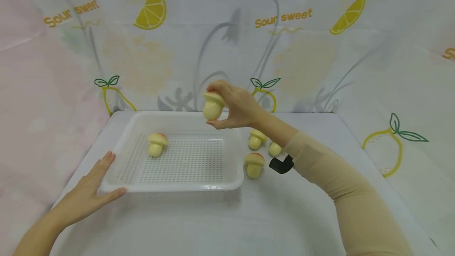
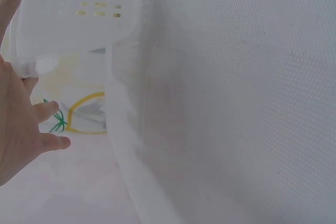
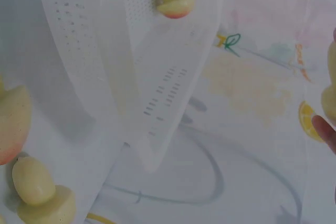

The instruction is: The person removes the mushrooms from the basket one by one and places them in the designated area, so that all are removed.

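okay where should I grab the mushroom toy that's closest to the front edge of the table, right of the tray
Probably best taken by the cap, from above. That mushroom stands upright beside the white tray, its wide cap on top overhanging a rounded stem, so fingers can pinch round the cap's rim, as the right hand does with its mushroom.

Cut off, covered or washed out

In the right wrist view the held toy mushroom is cut by the right edge, and another mushroom by the left edge. In the head view the forearm covers part of the small mushroom on the far right and of a black object too hidden to name. The left wrist view shows the left hand cut off at the left edge.
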`<state>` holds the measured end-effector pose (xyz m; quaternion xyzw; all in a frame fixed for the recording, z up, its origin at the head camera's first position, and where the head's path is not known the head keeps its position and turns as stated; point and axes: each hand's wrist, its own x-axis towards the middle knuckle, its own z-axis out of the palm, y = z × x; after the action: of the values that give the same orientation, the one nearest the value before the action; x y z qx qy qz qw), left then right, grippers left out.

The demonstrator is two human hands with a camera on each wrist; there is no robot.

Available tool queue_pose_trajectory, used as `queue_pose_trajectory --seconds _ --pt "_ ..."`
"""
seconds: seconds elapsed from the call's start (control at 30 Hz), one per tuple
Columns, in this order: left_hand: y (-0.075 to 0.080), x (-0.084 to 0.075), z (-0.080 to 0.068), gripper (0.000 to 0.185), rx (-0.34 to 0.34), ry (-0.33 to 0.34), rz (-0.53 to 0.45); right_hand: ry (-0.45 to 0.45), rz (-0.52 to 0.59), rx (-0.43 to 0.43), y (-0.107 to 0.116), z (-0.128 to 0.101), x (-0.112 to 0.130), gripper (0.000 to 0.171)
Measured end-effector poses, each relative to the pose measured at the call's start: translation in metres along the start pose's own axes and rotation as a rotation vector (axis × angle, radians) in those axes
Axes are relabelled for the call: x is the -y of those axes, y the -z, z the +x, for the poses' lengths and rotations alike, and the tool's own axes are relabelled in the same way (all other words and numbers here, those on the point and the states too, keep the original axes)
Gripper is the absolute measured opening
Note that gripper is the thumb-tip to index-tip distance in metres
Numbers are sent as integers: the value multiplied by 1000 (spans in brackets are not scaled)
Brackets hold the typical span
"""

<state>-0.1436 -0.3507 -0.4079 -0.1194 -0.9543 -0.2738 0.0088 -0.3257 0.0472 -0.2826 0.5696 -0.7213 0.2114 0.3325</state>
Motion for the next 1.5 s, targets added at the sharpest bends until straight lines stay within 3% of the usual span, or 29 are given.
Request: queue_pose_trajectory --seconds 0.77,1.5 --pt "-2 1 0 96 2 1 8 -81 -21 17 18 -28 -8 72" --pt "-3 4 3 96 -18 -22 24 -231 -70 14 52 -81 -21 77"
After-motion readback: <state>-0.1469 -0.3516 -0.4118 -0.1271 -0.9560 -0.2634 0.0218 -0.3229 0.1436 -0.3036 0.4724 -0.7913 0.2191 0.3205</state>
